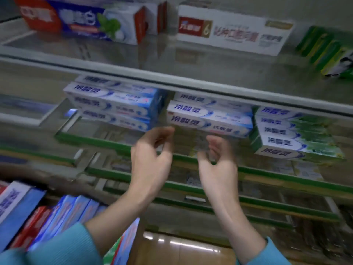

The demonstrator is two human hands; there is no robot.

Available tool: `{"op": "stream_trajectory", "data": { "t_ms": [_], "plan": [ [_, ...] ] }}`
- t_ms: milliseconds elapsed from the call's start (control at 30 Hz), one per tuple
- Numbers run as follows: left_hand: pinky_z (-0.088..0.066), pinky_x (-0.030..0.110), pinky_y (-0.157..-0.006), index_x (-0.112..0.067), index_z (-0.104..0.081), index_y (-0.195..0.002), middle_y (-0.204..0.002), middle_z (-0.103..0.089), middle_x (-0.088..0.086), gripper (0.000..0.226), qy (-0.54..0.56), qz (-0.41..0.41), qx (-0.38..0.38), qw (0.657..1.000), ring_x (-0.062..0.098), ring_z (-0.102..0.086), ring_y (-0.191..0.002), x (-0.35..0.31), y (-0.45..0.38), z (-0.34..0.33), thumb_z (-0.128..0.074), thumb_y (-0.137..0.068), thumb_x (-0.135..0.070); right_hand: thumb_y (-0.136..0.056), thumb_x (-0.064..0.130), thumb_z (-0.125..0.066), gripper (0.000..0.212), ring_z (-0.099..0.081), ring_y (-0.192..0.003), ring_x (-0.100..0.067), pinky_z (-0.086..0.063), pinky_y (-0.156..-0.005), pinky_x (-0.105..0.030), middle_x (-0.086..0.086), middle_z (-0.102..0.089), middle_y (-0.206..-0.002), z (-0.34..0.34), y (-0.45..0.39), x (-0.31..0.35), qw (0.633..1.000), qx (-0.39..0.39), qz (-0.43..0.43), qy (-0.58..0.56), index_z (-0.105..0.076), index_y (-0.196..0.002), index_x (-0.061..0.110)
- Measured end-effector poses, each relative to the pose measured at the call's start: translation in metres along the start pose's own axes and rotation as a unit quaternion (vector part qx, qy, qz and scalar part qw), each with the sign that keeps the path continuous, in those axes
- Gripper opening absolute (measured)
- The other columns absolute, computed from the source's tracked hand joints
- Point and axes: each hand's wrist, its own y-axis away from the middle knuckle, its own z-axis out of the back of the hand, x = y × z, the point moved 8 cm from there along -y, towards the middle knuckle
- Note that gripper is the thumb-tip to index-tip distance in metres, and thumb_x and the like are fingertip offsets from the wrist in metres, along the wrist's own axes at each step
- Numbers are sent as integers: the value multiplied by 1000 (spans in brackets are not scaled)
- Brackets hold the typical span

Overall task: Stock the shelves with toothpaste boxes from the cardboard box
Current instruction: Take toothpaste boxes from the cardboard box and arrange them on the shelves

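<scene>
My left hand and my right hand hover side by side just in front of the middle shelf, both with loosely curled fingers and nothing in them. Right behind them a small stack of white-and-blue toothpaste boxes lies on the shelf. A taller stack of the same boxes stands to its left, and a white-and-green stack to its right. At the lower left, several blue and red toothpaste boxes stand on end; the cardboard box around them is hidden.
The upper shelf carries a red-and-blue box, a long white box and green boxes. Green-edged lower shelves run below my hands. A tan floor shows at the bottom. The picture is blurred by motion.
</scene>
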Motion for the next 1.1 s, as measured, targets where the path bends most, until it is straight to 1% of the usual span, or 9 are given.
{"op": "stream_trajectory", "data": {
  "t_ms": [67,133,300,467,633,767,900,1000,1100],
  "plan": [
    [-55,27,-77,-21,-74,-90,-79,-74,-9,14,-21,-1,-24,999,4,-69,-76,9,11,33,-61,-87,-26,-85,14,-64,29,-61,-103,-4,-49,-95,-27,11,-64,-109,-30,21,15,998,47,31,3,-62,-112,25],
    [-56,36,-73,-17,-69,-82,-71,-70,-1,19,-34,19,-51,998,15,-67,-69,28,21,75,-62,-91,-33,-84,10,-62,23,-63,-93,-3,-52,-87,-24,9,-66,-100,-63,46,30,993,105,59,0,-65,-104,22],
    [-57,42,-76,-19,-67,-83,-73,-72,-2,23,-100,127,-92,983,13,-69,-73,105,47,194,-61,-93,-38,-85,8,-61,17,-63,-87,-3,-49,-77,-14,7,-67,-96,-156,113,47,962,259,79,12,-66,-96,20],
    [-56,44,-82,-20,-68,-87,-77,-74,-4,19,-162,234,-114,952,13,-71,-78,170,86,298,-61,-91,-37,-84,8,-60,16,-64,-81,-9,-53,-81,-26,5,-69,-92,-256,180,28,913,401,18,68,-67,-96,16],
    [-54,38,-88,-18,-67,-103,-90,-71,-5,11,-216,291,-61,930,11,-66,-86,207,118,342,-66,-94,-24,-89,10,-58,15,-64,-88,-15,-49,-88,-26,3,-67,-95,-314,216,-3,891,432,-42,130,-65,-101,16],
    [-43,41,-100,-22,-57,-121,-120,-58,0,37,-355,233,-82,902,22,-50,-117,202,127,376,-71,-88,-27,-90,11,-57,14,-56,-74,-9,-44,-75,-24,8,-59,-83,-345,236,-4,881,446,-66,141,-59,-101,19],
    [-38,49,-105,-24,-42,-132,-134,-44,4,58,-420,306,-32,854,28,-40,-129,217,126,396,-72,-85,-39,-90,15,-57,13,-57,-77,-9,-45,-76,-24,8,-59,-86,-369,249,11,876,457,-63,140,-59,-102,19],
    [-38,50,-105,-27,-39,-124,-131,-40,2,53,-378,338,-76,858,25,-36,-130,216,129,402,-73,-85,-36,-92,17,-55,19,-59,-83,-11,-48,-77,-26,3,-63,-98,-383,255,18,870,464,-79,146,-61,-110,19],
    [-38,50,-105,-25,-38,-114,-132,-39,7,50,-291,417,-183,841,29,-37,-130,220,144,415,-76,-83,-29,-93,20,-55,28,-59,-89,-12,-49,-84,-29,3,-61,-102,-396,262,23,858,482,-89,157,-58,-121,17]
  ]
}}
